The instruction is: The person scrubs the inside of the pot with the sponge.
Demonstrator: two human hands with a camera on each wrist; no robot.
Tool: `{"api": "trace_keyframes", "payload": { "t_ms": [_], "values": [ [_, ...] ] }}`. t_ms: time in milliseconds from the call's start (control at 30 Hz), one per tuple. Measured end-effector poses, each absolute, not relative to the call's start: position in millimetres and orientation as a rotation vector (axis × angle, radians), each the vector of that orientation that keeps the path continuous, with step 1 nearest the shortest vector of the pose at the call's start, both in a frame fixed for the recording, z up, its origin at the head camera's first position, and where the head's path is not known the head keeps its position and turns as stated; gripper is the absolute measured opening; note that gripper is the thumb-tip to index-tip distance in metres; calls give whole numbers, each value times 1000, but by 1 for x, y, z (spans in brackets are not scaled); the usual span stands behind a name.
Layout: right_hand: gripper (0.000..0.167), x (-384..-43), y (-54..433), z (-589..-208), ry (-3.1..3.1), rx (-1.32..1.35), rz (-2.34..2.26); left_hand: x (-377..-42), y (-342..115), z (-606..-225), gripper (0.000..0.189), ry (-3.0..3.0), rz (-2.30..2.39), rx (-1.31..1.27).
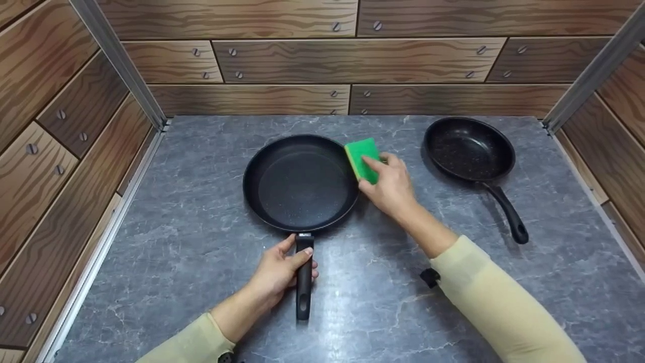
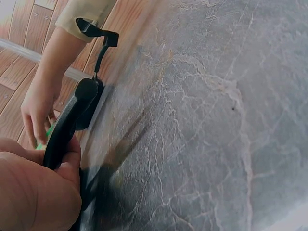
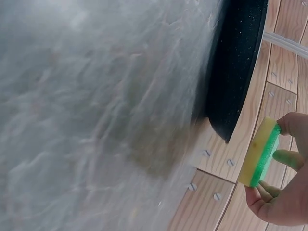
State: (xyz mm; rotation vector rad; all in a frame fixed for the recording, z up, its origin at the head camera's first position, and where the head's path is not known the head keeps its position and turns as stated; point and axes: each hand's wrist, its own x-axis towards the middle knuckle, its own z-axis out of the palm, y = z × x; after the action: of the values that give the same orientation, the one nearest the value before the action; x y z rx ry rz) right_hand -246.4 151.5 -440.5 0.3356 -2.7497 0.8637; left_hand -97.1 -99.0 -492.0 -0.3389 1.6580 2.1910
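A large black frying pan (image 1: pixel 302 186) sits in the middle of the table, its handle (image 1: pixel 304 297) pointing toward me. My left hand (image 1: pixel 279 269) grips that handle near the pan body, thumb on top; the left wrist view shows the fingers curled round the black handle (image 2: pixel 67 122). At the pan's right rim, my right hand (image 1: pixel 390 184) holds a green and yellow sponge (image 1: pixel 362 156) by its edges. In the right wrist view the sponge (image 3: pixel 260 151) is pinched between thumb and fingers, apart from the pan's dark side (image 3: pixel 236 62).
A smaller black frying pan (image 1: pixel 468 148) stands at the back right, handle toward the front right. The grey marbled table (image 1: pixel 201 282) is bounded by wood-patterned walls (image 1: pixel 352 60) and metal corner posts (image 1: pixel 121 60). A dark device (image 1: pixel 430 277) is strapped at the right sleeve.
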Motion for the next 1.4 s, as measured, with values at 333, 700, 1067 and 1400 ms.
{"api": "trace_keyframes", "payload": {
  "t_ms": [333, 700, 1067, 1400],
  "values": [
    [68, -236, 171, -457, -2779, 217, 826, -97, -99, -492, 86, 1663, 2196, -345],
    [69, -229, 176, -474, -2828, 180, 780, -98, -99, -492, 85, 1641, 2216, -336],
    [68, -223, 175, -476, -2924, 136, 731, -97, -97, -493, 85, 1648, 2215, -339],
    [70, -215, 173, -476, -3027, 111, 670, -96, -97, -491, 85, 1640, 2226, -333]
  ]
}}
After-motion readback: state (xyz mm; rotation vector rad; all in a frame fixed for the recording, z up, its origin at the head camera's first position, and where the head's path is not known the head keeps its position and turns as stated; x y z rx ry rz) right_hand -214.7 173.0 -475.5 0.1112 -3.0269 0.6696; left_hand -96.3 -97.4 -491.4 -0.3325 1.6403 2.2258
